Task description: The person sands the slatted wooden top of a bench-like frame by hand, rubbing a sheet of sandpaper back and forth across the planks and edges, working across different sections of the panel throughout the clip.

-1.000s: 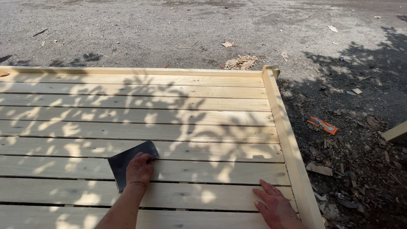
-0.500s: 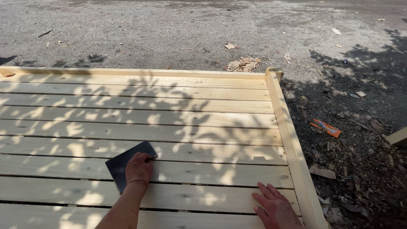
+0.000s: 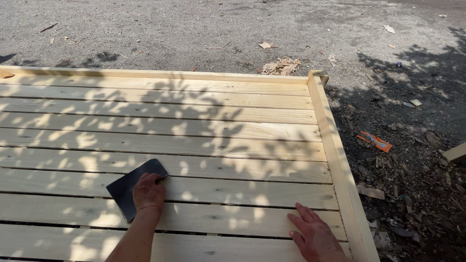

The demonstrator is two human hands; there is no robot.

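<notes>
Outdoors on gravelly ground (image 3: 194, 29) strewn with dry leaves and wood scraps lies a large slatted panel of pale planks (image 3: 204, 131), framed by a raised rail (image 3: 335, 160) along its far and right edges and dappled by tree shade. On the left, the left hand (image 3: 148, 191) presses flat on a dark sheet of sandpaper (image 3: 127, 189), fingers curled over its near edge, pinning it to a plank in the near part of the panel. Judging by the even, pale look of the wood, I cannot tell which planks are already smoothed and which are left. Further right, the right hand (image 3: 315, 235) lies open and empty, palm down on the nearest planks beside the rail. Beyond the rail an orange wrapper (image 3: 374, 141) lies among chips. No container shows anywhere in view
</notes>
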